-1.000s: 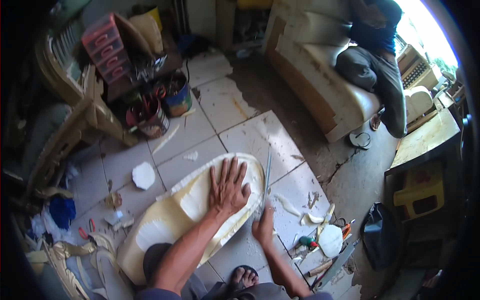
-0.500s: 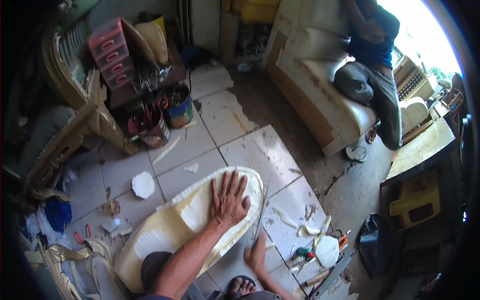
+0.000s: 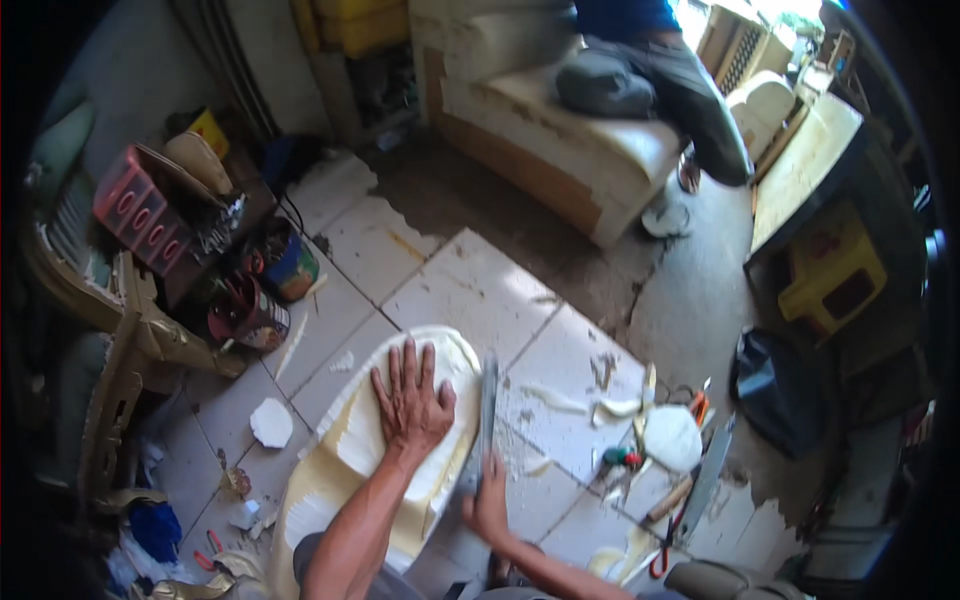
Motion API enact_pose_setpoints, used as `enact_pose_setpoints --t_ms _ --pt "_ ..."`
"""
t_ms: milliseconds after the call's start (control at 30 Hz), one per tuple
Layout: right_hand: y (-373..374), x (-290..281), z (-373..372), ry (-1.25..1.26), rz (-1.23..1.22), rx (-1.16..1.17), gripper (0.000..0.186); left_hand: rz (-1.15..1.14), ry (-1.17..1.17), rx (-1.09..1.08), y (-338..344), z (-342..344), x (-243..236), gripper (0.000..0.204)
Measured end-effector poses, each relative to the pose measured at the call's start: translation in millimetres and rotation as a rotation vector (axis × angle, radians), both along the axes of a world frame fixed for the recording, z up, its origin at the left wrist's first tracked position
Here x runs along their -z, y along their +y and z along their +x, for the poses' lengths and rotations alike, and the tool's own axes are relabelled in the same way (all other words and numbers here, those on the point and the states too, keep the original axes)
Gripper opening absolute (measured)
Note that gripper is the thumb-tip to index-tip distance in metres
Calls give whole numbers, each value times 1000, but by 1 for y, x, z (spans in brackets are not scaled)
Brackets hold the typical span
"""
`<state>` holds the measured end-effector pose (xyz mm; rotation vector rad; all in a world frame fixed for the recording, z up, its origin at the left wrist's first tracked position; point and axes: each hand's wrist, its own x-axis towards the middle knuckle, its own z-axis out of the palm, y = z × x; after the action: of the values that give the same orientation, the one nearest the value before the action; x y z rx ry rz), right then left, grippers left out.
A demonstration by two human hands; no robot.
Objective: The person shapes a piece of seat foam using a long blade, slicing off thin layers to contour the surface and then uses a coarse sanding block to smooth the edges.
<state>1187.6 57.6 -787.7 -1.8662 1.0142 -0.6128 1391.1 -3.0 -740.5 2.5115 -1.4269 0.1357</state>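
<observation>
A long cream foam piece (image 3: pixel 350 470), rounded at its far end and contoured like a motorcycle seat, lies aslant before me. Flat on its upper face rests my left hand (image 3: pixel 408 405), fingers spread, holding nothing. My right hand (image 3: pixel 487 508) is closed around the lower end of a long thin metal blade (image 3: pixel 489 400), which stands along the foam's right edge. Motion blurs the blade, so its cutting edge cannot be made out. Pale crumbs lie on the tiles beside it. The foam's near end is partly hidden by my left arm.
On the right lie a white foam disc (image 3: pixel 672 438), a long grey blade (image 3: pixel 708 475), red-handled scissors (image 3: pixel 660 560) and foam scraps. Tool buckets (image 3: pixel 250 318) and pink drawers (image 3: pixel 140 210) stand left. Another person (image 3: pixel 650 85) sits on a worn sofa (image 3: pixel 540 130) at the back.
The view has shifted, so the surroundings sit differently. My right hand and the blade have moved along the foam's right edge; my left hand keeps its place on the foam.
</observation>
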Motion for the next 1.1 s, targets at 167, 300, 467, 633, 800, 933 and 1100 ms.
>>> enact_pose_setpoints --t_ms 167,300,467,633,800,933,1100 --pt "-34 16 1 58 -58 -9 90 45 13 6 -10 -9 5 72" --pt "31 24 -11 -13 8 -28 93 -2 -36 -4 0 3 5 72" --pt "-92 17 16 84 -136 27 86 36 42 36 -1 -21 8 72" --pt "12 34 -11 47 -32 23 96 42 6 11 -4 -1 0 74" --pt "-172 -20 30 -84 -137 -22 84 7 79 58 -7 -5 6 72" --pt "-165 -79 23 -283 -26 255 82 68 88 -58 -12 -10 -16 66" --pt "-101 6 -65 366 609 299 93 200 -62 499 -37 -47 -32 58"
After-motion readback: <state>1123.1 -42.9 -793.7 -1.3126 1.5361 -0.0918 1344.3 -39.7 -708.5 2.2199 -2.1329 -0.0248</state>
